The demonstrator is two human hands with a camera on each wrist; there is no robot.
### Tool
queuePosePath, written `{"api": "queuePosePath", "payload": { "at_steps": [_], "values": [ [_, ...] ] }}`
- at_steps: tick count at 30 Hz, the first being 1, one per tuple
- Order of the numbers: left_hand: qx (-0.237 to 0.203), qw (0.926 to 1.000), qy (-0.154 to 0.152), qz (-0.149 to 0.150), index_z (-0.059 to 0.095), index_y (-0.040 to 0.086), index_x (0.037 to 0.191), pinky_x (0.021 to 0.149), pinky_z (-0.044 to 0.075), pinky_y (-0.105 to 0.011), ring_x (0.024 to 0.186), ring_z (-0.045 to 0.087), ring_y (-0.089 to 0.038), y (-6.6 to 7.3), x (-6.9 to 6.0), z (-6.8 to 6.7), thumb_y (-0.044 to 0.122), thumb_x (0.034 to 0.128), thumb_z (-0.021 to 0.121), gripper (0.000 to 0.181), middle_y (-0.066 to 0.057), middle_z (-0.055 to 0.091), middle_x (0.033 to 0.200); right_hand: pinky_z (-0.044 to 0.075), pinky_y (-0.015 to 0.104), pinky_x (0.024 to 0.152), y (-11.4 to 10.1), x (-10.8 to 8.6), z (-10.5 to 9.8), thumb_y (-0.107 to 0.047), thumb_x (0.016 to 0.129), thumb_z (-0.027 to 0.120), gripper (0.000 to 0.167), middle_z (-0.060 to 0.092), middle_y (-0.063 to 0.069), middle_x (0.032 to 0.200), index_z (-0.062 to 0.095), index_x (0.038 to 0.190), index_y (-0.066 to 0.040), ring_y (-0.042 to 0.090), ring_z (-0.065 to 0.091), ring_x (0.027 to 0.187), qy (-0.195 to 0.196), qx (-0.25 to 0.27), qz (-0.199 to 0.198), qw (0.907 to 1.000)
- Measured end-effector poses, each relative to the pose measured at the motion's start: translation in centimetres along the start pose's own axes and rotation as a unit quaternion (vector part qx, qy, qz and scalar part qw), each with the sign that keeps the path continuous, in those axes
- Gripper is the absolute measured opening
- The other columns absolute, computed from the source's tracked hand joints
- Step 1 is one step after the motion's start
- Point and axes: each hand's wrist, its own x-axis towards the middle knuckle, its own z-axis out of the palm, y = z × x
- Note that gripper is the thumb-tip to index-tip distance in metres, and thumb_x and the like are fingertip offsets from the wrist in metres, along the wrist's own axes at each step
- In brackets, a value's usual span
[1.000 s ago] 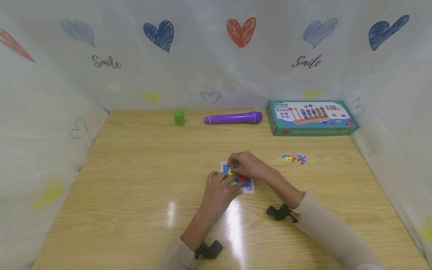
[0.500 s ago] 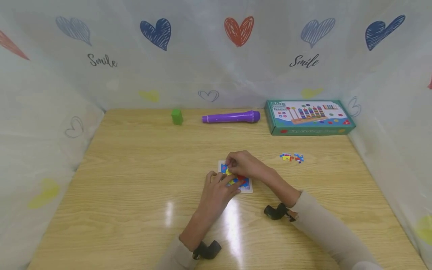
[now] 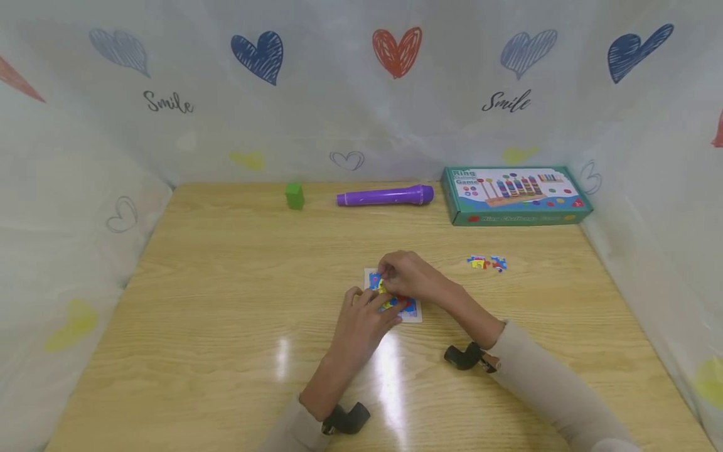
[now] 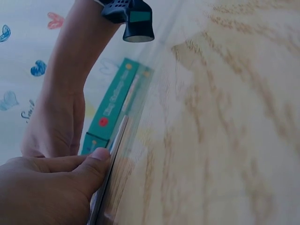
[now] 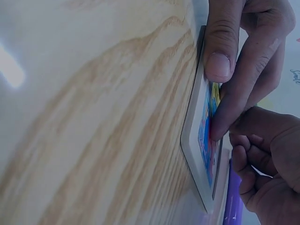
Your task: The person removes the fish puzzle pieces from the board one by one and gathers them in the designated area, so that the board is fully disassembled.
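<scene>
A small puzzle board (image 3: pixel 418 319) with a light frame and a blue, yellow and red picture lies on the table under both hands. The left hand (image 3: pixel 363 323) rests on its near left part with fingers spread; in the right wrist view its thumb is by the frame (image 5: pixel 187 126) and a finger touches the picture. The right hand (image 3: pixel 415 276) is over the upper part, thumb and fingertips pinched together at a yellow piece (image 3: pixel 382 285), mostly covered. In the right wrist view the right hand (image 5: pixel 274 159) has curled fingers close to the left hand (image 5: pixel 248 61).
Two loose puzzle pieces (image 3: pixel 478 262) (image 3: pixel 499 263) lie right of the board. Along the back stand a green block (image 3: pixel 294 196), a purple microphone (image 3: pixel 385 196) and a green game box (image 3: pixel 516 195). A white printed curtain (image 3: pixel 316 119) surrounds the table (image 3: pixel 226 282).
The head view has shifted slightly, moving the whole scene a little left. Both hands keep nearly the same place on the board, with only slight motion of the right fingertips.
</scene>
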Motion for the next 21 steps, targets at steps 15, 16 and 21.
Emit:
{"api": "queuePosePath", "payload": {
  "at_steps": [15, 16, 21],
  "values": [
    [-0.053, 0.9986, 0.004, -0.002, 0.073, 0.034, 0.123, 0.095, 0.04, -0.044, 0.104, 0.058, -0.021, -0.3, -0.1, 0.4, 0.039, 0.0917, 0.072, 0.032, 0.006, 0.067, 0.124, 0.053, 0.036, 0.087, 1.0, -1.1, -1.9, -0.008, 0.083, 0.071, 0.019, 0.068, 0.003, 0.097, 0.069, 0.102, -0.004, 0.019, 0.063, 0.093, 0.032, -0.034, -0.013, 0.9988],
    [-0.055, 0.9985, -0.003, -0.004, 0.073, 0.034, 0.123, 0.095, 0.04, -0.044, 0.104, 0.057, -0.021, -0.3, -0.1, 0.3, 0.04, 0.0923, 0.071, 0.031, 0.007, 0.067, 0.125, 0.052, 0.036, 0.087, 1.1, -1.3, -2.1, -0.008, 0.084, 0.072, 0.019, 0.068, 0.003, 0.097, 0.069, 0.102, -0.004, 0.019, 0.063, 0.093, 0.034, -0.037, -0.01, 0.9987],
    [-0.04, 0.9987, -0.031, -0.012, 0.071, 0.038, 0.125, 0.098, 0.039, -0.043, 0.109, 0.057, -0.019, -0.3, 0.0, 0.2, 0.041, 0.0929, 0.07, 0.032, 0.01, 0.064, 0.131, 0.053, 0.037, 0.087, 1.4, -2.0, -2.7, -0.007, 0.083, 0.072, 0.021, 0.068, 0.003, 0.098, 0.069, 0.103, -0.004, 0.019, 0.062, 0.092, 0.053, -0.039, 0.001, 0.9978]
  ]
}}
